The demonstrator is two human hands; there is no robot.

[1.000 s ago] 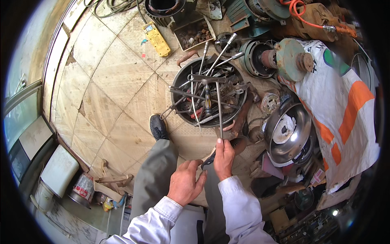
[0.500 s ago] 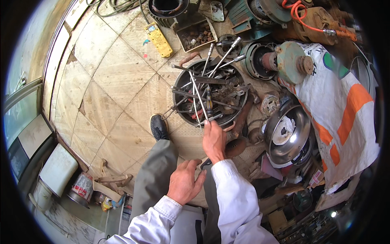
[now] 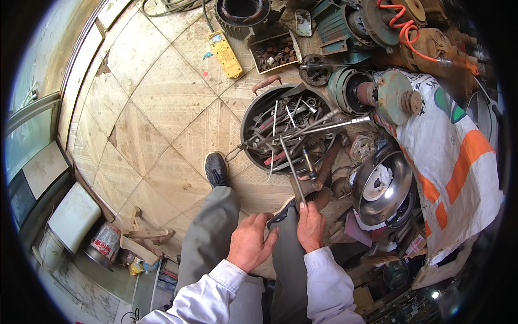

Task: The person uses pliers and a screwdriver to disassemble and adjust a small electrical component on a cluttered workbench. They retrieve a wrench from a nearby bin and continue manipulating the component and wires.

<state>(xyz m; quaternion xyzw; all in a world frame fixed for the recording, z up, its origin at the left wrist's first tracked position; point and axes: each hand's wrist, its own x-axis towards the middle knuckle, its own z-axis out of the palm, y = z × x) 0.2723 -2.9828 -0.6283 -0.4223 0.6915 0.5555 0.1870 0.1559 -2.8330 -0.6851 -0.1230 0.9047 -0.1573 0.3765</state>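
A wide metal basin (image 3: pixel 249 116) full of hand tools stands on the floor ahead of me. My right hand (image 3: pixel 311 224) is closed around the near end of a long, slim metal rod (image 3: pixel 293 164), whose far end lies over the basin's tools. Its exact tool kind I cannot make out. Over my lap, my left hand (image 3: pixel 250 243) is empty, its thumb apart from loosely bent fingers. A long chrome socket wrench (image 3: pixel 340 126) sticks out over the basin's right rim. A screwdriver (image 3: pixel 309 163) with a dark and yellow handle lies at its near right side.
Beyond the basin sit a box of small metal parts (image 3: pixel 275 63) and a yellow power strip (image 3: pixel 225 55). Green motor parts (image 3: pixel 345 89) stand at the right, beside a shiny metal bowl (image 3: pixel 372 205) and a white and orange sack (image 3: pixel 464 162). My shoe (image 3: pixel 216 168) is left of the basin.
My right hand has drawn the rod back toward me and to the right. Long tools in the basin have tipped over to the right. My left hand stays nearly where it was.
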